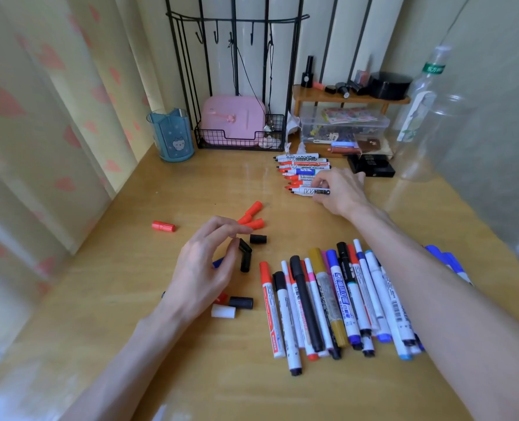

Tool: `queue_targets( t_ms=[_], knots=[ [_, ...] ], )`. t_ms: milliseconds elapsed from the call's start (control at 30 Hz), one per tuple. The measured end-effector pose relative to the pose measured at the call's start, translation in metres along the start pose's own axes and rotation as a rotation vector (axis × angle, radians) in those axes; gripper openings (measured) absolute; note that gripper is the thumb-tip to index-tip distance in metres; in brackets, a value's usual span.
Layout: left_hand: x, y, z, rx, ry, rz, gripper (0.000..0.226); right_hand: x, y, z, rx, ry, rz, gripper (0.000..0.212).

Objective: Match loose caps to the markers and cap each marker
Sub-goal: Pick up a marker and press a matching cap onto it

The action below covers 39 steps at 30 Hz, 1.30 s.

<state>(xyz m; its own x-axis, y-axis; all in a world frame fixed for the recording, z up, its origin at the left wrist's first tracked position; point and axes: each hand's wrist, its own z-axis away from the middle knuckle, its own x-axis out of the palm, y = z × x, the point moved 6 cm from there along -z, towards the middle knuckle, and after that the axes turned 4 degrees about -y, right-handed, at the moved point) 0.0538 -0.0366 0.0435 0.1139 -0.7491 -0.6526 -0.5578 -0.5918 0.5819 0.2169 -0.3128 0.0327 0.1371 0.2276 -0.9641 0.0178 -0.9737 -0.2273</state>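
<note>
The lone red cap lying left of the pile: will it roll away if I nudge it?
Probably. The red cap lies on its side, a cylinder on the smooth, glossy table, so a sideways push would likely roll it. Small plastic, it is probably light and stiff: pinch it, don't sweep.

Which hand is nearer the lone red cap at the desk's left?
Left. The left hand is just right of the red cap, by the black caps; the right hand is farther right and back, gripping a whiteboard marker.

Blue cup (172, 135) beside wire rack (240, 138), bottle (423, 110).
</note>
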Motion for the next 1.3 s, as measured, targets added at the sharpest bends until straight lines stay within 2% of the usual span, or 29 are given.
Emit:
queue_targets(
  t_ms=[200, 400, 533, 700, 800, 933, 1033, 1167, 1300],
  knots=[
    [-0.004, -0.005, -0.002, -0.004, -0.017, -0.019, 0.031, -0.019, -0.009, 0.019, -0.078, 0.046, -0.025, 0.033],
    [-0.033, -0.037, -0.006, -0.067, -0.066, -0.044, 0.024, -0.032, -0.034, 0.08, -0.253, -0.057, -0.139, 0.028],
    [-0.049, -0.062, 0.0, -0.198, -0.245, 0.016, 0.009, -0.037, -0.046, 0.127, -0.309, -0.044, -0.21, 0.026],
    [-0.04, -0.048, 0.011, -0.203, -0.541, 0.088, 0.034, -0.04, -0.051, 0.165, -0.316, -0.015, -0.253, 0.026],
    [-0.011, -0.034, 0.016, -0.168, -0.637, 0.062, 0.04, -0.038, -0.053, 0.179, -0.343, 0.007, -0.248, 0.026],
    [0.019, -0.024, 0.017, -0.051, -0.604, -0.11, 0.025, -0.036, -0.05, 0.188, -0.364, 0.05, -0.268, 0.027],
    [0.012, -0.015, 0.012, -0.005, -0.525, -0.008, 0.015, -0.032, -0.047, 0.193, -0.362, 0.062, -0.302, 0.028],
    [0.0, -0.001, 0.005, -0.035, -0.398, 0.166, 0.012, -0.032, -0.049, 0.199, -0.384, 0.105, -0.313, 0.028],
    [0.002, -0.001, 0.005, -0.047, -0.35, 0.232, 0.012, -0.039, -0.051, 0.201, -0.411, 0.177, -0.309, 0.027]
  ],
)
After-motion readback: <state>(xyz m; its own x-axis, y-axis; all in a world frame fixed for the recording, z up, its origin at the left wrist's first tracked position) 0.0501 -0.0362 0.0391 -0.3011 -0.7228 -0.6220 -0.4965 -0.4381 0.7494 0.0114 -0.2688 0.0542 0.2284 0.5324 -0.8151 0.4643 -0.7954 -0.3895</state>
